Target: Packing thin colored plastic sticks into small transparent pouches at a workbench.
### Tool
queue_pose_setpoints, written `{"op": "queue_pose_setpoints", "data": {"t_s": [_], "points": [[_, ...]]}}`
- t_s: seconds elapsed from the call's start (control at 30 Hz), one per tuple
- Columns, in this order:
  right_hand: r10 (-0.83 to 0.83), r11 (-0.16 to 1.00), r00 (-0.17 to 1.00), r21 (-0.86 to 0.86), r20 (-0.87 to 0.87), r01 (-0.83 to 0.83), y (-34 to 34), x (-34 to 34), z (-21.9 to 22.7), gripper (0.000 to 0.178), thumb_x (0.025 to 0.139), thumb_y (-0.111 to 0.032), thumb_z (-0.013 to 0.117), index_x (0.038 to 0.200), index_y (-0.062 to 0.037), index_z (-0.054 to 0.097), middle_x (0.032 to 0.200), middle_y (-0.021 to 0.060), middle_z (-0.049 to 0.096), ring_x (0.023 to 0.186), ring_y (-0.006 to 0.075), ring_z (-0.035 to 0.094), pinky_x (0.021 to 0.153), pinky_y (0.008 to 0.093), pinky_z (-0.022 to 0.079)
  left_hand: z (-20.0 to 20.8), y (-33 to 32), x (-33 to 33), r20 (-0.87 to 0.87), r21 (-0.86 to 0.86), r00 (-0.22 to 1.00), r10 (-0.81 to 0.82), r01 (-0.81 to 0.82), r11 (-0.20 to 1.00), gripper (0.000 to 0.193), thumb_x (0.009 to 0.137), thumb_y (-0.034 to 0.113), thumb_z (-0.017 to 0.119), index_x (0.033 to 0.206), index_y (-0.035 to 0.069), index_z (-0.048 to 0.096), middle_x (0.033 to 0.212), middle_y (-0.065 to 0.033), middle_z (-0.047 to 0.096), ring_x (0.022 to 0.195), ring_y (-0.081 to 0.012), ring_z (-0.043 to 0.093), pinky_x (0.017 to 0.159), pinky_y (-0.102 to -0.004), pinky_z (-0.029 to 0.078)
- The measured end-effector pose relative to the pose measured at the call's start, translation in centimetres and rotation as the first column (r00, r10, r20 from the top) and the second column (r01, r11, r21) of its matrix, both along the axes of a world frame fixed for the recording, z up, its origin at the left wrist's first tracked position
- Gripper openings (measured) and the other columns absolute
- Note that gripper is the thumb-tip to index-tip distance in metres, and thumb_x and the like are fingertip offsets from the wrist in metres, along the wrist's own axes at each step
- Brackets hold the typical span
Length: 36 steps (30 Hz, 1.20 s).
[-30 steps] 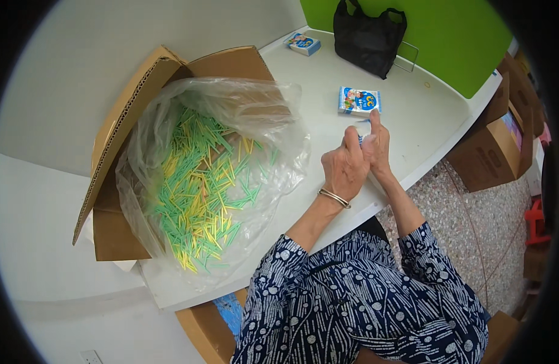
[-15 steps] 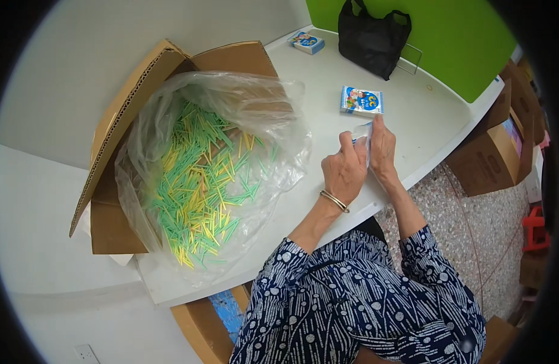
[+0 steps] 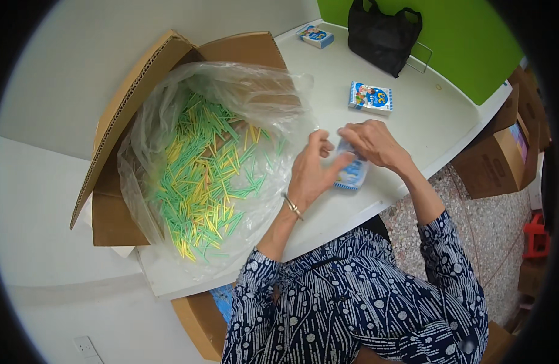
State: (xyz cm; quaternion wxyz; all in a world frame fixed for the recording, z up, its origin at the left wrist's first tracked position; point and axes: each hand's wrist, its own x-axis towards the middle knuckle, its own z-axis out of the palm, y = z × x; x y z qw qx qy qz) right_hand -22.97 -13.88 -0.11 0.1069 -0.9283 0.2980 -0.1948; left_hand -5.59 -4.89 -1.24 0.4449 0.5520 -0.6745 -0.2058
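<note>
A tall cardboard box [image 3: 112, 217] stands on the white surface [image 3: 407, 142] with its flaps raised, and a clear plastic bag [image 3: 268, 85] spills from it toward the person. Inside the bag lies a loose heap of thin sticks [image 3: 200, 176], green and yellow, crossing at every angle (a few have strayed from the main pile but are still within the plastic). Below the surface, another cardboard box [image 3: 191, 318] holds something blue; a third [image 3: 487, 168], on the speckled floor [image 3: 434, 224], has purplish contents showing at its opening.

Two small packs, a nearer one [image 3: 372, 98] and a farther one [image 3: 316, 36], bear a blue patch, coloured cartoon figures and striped edging, with pale lettering on the nearer one's patch.

The packet [image 3: 351, 175] between the hands is blue and white, its lower end striped, its print smeared by blur. It is near the front edge of the surface, right of the plastic. The left hand [image 3: 313, 173] is spread, thumb wide of the fingers and over the packet; the right hand [image 3: 376, 145] bends its fingers over the upper end, any pinch being hidden.
</note>
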Motion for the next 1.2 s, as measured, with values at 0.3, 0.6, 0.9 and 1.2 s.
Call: {"op": "queue_pose_setpoints", "data": {"t_s": [0.3, 0.6, 0.9, 1.2], "points": [[-0.314, 0.729, 0.867, 0.683, 0.387, -0.041, 0.7, 3.7, -0.6, 0.040, 0.092, -0.037, 0.048, 0.109, -0.0009, 0.054, 0.078, 0.0155, 0.060, 0.065, 0.0248, 0.059, 0.064, 0.0340, 0.048, -1.5, 2.7, 2.1, -0.589, 0.349, 0.741, 0.324, -0.128, 0.928, 0.049, 0.079, 0.021, 0.072, 0.112, -0.004, 0.045, 0.096, -0.0134, 0.063, 0.085, -0.0153, 0.062, 0.074, -0.0270, 0.050], [-0.309, 0.340, 0.884, 0.909, 0.350, -0.240, 4.7, 4.1, -1.1, 0.037, 0.081, -0.026, 0.070, 0.107, -0.0024, 0.060, 0.084, -0.0005, 0.063, 0.070, 0.0039, 0.056, 0.055, 0.0188, 0.045, -3.6, 3.4, 2.8, -0.620, 0.121, 0.690, 0.375, -0.387, 0.914, 0.035, 0.089, 0.016, 0.062, 0.117, -0.001, 0.049, 0.095, -0.0068, 0.062, 0.084, -0.0126, 0.058, 0.075, -0.0253, 0.047], [-0.129, 0.239, 0.959, 0.947, 0.251, -0.215, 3.1, 2.5, 0.0, 0.037, 0.080, -0.026, 0.070, 0.106, -0.0011, 0.064, 0.083, 0.0013, 0.065, 0.072, 0.0061, 0.057, 0.060, 0.0203, 0.047, -2.9, 3.5, 3.8, -0.478, 0.158, 0.811, 0.339, -0.300, 0.941, 0.026, 0.094, 0.023, 0.055, 0.104, -0.001, 0.059, 0.084, -0.0087, 0.064, 0.073, -0.0138, 0.056, 0.067, -0.0266, 0.046], [-0.179, 0.314, 0.947, 0.928, 0.267, -0.202, 3.6, 1.8, -0.6, 0.038, 0.083, -0.028, 0.068, 0.108, 0.0004, 0.063, 0.087, 0.0037, 0.063, 0.080, 0.0086, 0.058, 0.070, 0.0222, 0.047, 0.6, 3.6, 1.1, 0.075, 0.238, 0.967, 0.244, -0.255, 0.937, 0.044, 0.094, 0.037, 0.048, 0.112, -0.003, 0.050, 0.081, -0.0187, 0.059, 0.071, -0.0301, 0.061, 0.059, -0.0372, 0.047]]}}
